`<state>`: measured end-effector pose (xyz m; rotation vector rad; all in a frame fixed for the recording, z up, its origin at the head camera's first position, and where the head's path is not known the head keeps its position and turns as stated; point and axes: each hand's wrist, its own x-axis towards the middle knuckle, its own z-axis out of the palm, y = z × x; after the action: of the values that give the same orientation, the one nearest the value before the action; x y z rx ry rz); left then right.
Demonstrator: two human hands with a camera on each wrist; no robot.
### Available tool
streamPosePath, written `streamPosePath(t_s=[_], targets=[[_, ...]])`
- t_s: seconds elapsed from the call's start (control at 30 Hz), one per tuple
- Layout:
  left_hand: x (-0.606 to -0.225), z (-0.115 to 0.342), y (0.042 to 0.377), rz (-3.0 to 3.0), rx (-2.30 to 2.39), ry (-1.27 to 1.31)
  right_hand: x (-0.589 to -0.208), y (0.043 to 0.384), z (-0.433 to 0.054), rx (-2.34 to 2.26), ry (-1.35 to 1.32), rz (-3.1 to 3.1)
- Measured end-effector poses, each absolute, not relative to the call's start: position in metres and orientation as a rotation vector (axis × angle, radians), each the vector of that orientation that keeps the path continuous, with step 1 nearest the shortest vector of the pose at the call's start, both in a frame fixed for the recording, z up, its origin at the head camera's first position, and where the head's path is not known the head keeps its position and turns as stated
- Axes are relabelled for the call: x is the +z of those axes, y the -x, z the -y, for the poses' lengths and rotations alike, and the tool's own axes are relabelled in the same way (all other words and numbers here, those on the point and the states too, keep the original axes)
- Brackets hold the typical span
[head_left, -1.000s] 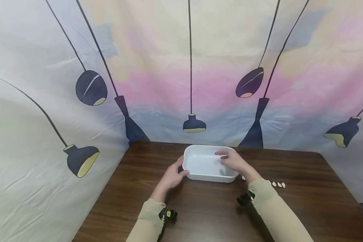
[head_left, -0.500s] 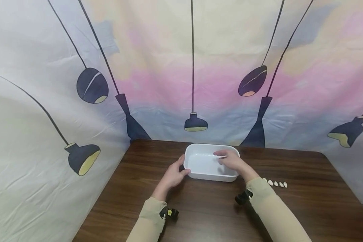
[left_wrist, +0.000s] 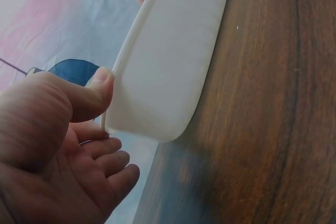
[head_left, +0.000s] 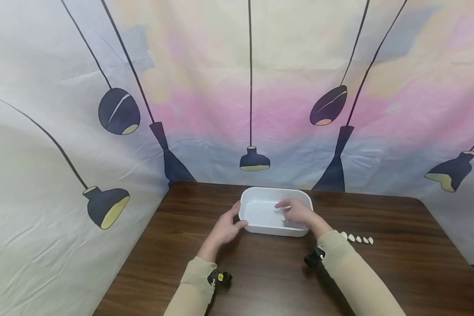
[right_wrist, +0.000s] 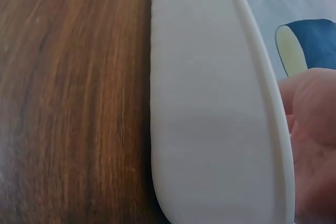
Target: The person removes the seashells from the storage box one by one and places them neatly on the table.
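A white rectangular dish (head_left: 256,215) with rounded corners stands on the wooden table. My left hand (head_left: 224,228) grips its left end; in the left wrist view the thumb lies on the rim, the index finger is behind it, and the other fingers are loosely bent. My right hand (head_left: 299,212) reaches over the right end into the dish, its index finger pointing left and the other fingers bent down. The right wrist view shows only part of the palm beyond the dish wall (right_wrist: 210,87). Whether these fingertips hold anything is hidden.
Several small white pieces (head_left: 358,239) lie in a row on the table (head_left: 268,272), right of the dish and beside the right sleeve. A fabric backdrop (head_left: 205,87) with printed lamps hangs behind the table. Each wrist carries a small black camera.
My right hand has moved slightly left and lower inside the dish. The left hand keeps its grip, and the dish stays in place. The view shifts a little.
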<state>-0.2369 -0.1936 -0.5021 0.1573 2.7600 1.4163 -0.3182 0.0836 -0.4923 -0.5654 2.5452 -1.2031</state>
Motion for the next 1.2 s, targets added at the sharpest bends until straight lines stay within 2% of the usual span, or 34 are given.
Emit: streamPosePath(t_s=[0.23, 1.2], targets=[[-0.502, 0.1932, 0.2381, -2.768, 1.394, -0.161, -0.4934, 0.3196, -0.0824, -0.945, 0.64, -2.652], [-0.5019, 0.1927, 0.2351, -2.768, 1.404, -0.148, -0.4989, 0.3145, -0.0756, -0.819, 0.569, -2.728]])
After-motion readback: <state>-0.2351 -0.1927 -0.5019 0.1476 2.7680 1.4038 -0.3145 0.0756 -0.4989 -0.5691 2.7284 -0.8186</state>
